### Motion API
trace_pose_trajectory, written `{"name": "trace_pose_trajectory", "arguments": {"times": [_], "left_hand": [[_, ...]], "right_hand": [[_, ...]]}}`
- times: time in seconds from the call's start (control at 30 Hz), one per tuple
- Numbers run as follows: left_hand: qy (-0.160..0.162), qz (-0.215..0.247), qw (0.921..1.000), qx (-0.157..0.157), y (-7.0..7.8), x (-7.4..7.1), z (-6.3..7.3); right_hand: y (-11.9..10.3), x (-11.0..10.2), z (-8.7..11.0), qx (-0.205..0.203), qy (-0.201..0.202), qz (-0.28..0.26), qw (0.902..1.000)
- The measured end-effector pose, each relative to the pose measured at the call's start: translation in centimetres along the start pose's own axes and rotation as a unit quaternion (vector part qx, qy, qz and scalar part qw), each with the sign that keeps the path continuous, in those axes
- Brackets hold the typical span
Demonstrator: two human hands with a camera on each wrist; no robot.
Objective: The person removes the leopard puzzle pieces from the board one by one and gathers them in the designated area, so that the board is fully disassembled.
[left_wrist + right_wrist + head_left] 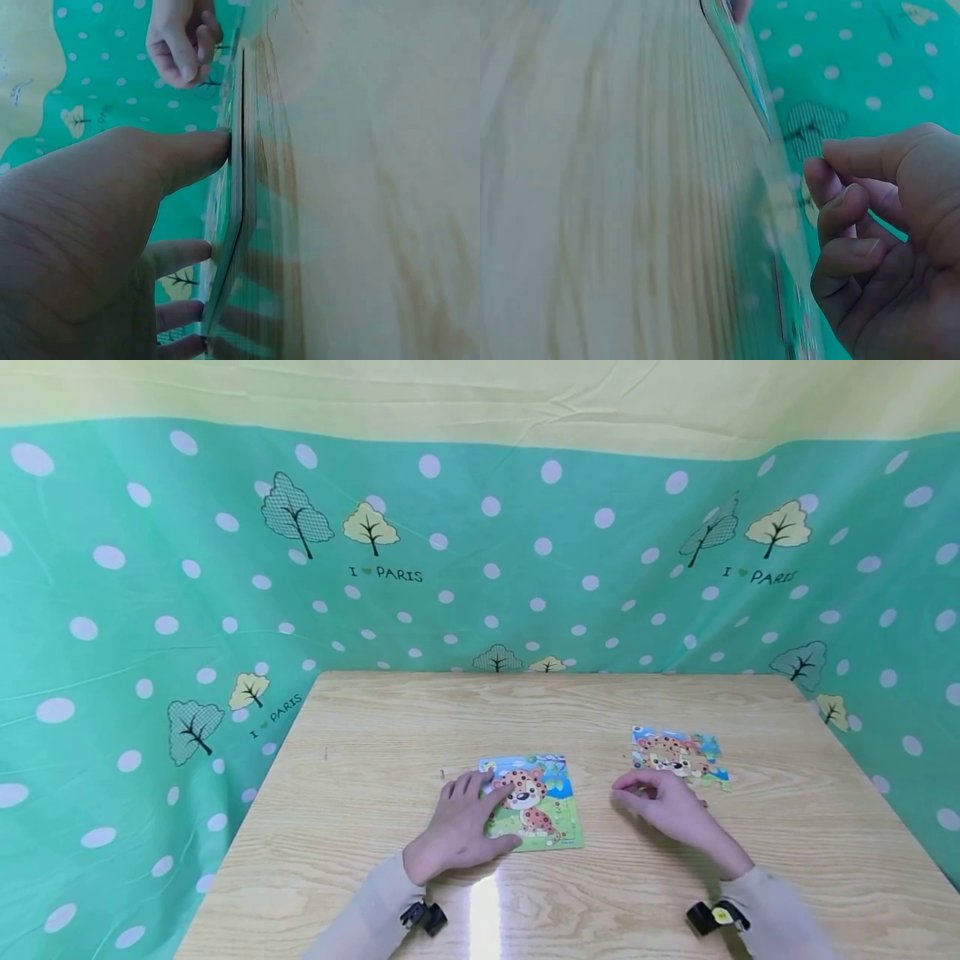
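A square jigsaw board [558, 814] with a spotted leopard cub on grass lies on the table. My left hand [467, 822] rests on its left side, fingers spread, the thumb touching near the lower edge. In the left wrist view the board's layered edge [238, 180] shows side-on, with the thumb and fingertips against the face. To the right lies a joined cluster of puzzle pieces [667, 747] showing a similar cub's head, its outline uneven. Just in front of this cluster hovers my right hand [663, 806], fingers curled, thumb tip close to the index finger; nothing shows between them.
The wooden table [375, 718] reaches back to a green dotted curtain [487, 552]. A small dark mark or bit [442, 774] lies left of the board. Another small piece [703, 802] peeks out beside my right hand.
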State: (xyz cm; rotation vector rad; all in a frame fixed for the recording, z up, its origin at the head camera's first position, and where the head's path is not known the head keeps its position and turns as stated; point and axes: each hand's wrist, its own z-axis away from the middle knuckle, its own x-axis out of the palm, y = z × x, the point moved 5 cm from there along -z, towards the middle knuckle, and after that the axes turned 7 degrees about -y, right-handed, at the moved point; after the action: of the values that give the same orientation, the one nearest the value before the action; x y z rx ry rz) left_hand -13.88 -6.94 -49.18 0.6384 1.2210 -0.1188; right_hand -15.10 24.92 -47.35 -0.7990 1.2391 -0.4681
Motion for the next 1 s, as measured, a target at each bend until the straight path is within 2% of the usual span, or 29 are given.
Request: {"name": "trace_pose_trajectory", "arguments": {"times": [0.23,0.4,0.53,0.73,1.0], "left_hand": [[0.0,-0.002,1.0,0.001,0.2,0.0,0.0],[0.0,-0.002,1.0,0.002,0.1,0.1,0.0],[0.004,-0.003,0.9999,0.009,0.1,0.3,-0.1],[0.006,-0.001,0.9999,0.013,0.2,0.2,-0.1],[-0.005,-0.001,1.0,-0.001,0.1,-0.1,0.0]], "right_hand": [[-1.9,3.1,-1.1,-0.032,-0.057,-0.01,0.9978],[-2.6,4.7,-1.5,-0.038,-0.097,-0.028,0.9942],[-2.9,5.7,-1.7,-0.051,-0.123,-0.013,0.9909],[-3.2,6.1,-1.8,-0.06,-0.151,0.006,0.9866],[-3.4,6.1,-1.9,-0.072,-0.168,0.009,0.9832]]}}
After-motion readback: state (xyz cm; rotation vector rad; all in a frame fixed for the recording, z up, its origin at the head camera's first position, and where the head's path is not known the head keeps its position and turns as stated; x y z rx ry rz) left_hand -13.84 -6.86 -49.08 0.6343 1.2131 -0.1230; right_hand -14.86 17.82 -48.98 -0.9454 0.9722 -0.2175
